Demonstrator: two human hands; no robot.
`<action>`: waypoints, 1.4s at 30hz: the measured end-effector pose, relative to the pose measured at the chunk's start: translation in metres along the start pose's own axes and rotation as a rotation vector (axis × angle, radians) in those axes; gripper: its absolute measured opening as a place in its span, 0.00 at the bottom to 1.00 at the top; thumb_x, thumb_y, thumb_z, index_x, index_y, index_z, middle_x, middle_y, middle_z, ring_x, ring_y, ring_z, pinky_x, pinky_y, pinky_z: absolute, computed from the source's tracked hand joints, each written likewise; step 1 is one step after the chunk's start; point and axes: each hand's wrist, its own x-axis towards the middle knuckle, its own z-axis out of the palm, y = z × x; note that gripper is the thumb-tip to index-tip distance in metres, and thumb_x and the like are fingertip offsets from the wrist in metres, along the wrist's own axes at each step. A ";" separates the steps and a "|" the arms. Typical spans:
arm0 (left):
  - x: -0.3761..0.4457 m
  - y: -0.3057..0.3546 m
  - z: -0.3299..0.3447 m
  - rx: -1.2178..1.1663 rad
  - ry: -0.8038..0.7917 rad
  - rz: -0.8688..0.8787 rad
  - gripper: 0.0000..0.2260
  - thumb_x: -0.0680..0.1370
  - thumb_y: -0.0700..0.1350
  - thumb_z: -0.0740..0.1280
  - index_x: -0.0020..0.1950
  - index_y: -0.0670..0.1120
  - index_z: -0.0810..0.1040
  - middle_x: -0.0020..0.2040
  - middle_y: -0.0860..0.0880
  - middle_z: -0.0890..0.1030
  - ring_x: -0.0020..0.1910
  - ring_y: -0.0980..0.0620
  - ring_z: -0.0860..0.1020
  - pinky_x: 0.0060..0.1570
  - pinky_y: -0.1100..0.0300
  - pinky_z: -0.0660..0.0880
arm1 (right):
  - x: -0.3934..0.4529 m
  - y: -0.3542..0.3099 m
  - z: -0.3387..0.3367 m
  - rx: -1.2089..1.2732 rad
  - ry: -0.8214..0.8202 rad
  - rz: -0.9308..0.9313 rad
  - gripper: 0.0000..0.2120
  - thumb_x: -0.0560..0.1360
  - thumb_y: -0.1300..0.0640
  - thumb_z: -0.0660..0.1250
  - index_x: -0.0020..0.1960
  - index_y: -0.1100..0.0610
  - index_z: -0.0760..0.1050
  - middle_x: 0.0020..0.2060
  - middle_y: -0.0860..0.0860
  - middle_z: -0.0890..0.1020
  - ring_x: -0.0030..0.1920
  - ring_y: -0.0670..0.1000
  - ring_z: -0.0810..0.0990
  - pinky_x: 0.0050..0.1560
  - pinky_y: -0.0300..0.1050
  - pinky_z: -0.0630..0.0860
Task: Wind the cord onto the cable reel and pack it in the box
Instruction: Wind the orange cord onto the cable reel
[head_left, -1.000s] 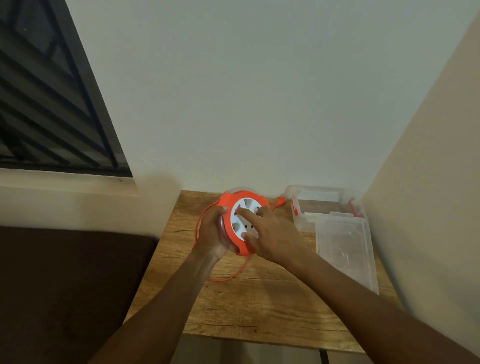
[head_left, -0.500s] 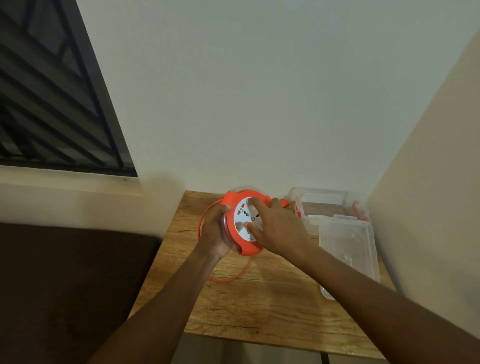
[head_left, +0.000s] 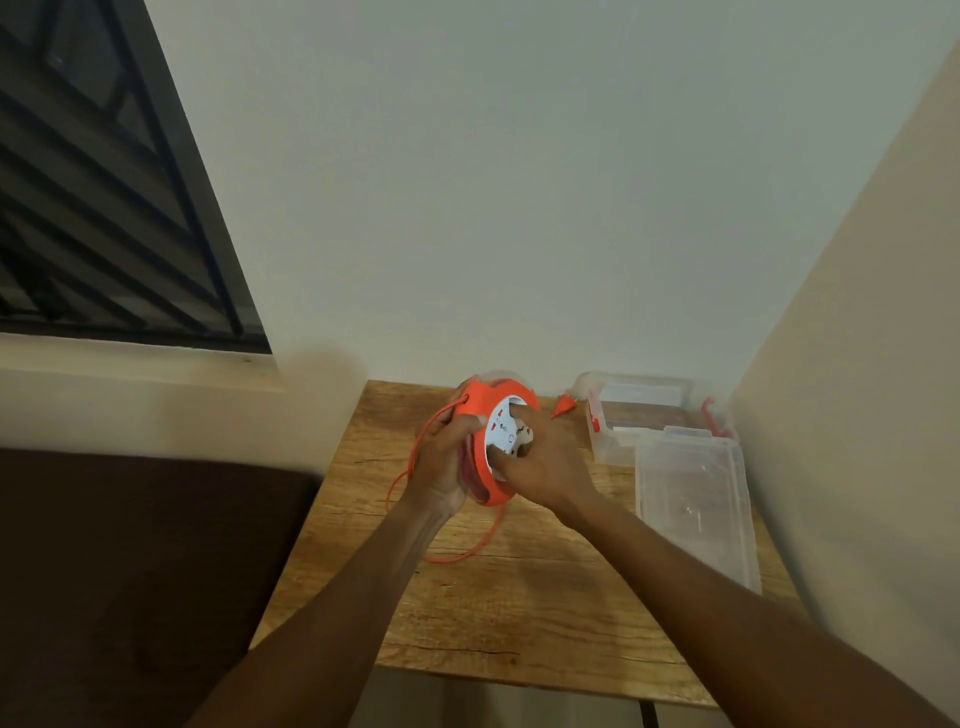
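One cable reel (head_left: 480, 410), one orange cord (head_left: 470, 551), one plug (head_left: 562, 407), one clear box (head_left: 644, 415) and one lid (head_left: 696, 499) on one wooden table (head_left: 519, 613). Your left hand (head_left: 441, 462) grips the reel's rear, fingers curled round it above the table; your right hand (head_left: 540, 462) pinches its white face, fingertips (head_left: 496, 454) bent onto it.

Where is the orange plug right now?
In the head view, the plug lies on the wooden table near its far edge, between the cable reel and the clear box.
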 end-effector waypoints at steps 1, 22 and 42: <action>-0.001 -0.001 0.001 0.005 -0.001 0.005 0.16 0.68 0.43 0.72 0.54 0.44 0.87 0.53 0.37 0.85 0.51 0.39 0.84 0.49 0.47 0.82 | -0.001 0.002 0.002 0.068 0.012 0.045 0.27 0.73 0.48 0.72 0.70 0.51 0.73 0.63 0.47 0.80 0.61 0.51 0.79 0.56 0.46 0.80; 0.000 0.001 -0.007 -0.223 0.028 -0.111 0.18 0.72 0.46 0.68 0.60 0.42 0.85 0.54 0.40 0.86 0.52 0.40 0.85 0.47 0.48 0.83 | -0.007 0.006 -0.023 -0.664 -0.029 -0.493 0.26 0.76 0.42 0.66 0.72 0.43 0.66 0.67 0.54 0.73 0.60 0.56 0.78 0.52 0.51 0.78; 0.000 -0.012 -0.003 0.059 0.047 0.058 0.16 0.67 0.45 0.73 0.55 0.49 0.88 0.50 0.44 0.87 0.48 0.42 0.85 0.43 0.52 0.83 | 0.008 -0.013 -0.005 0.602 -0.112 0.610 0.17 0.78 0.45 0.67 0.55 0.59 0.77 0.36 0.57 0.84 0.19 0.43 0.69 0.17 0.34 0.61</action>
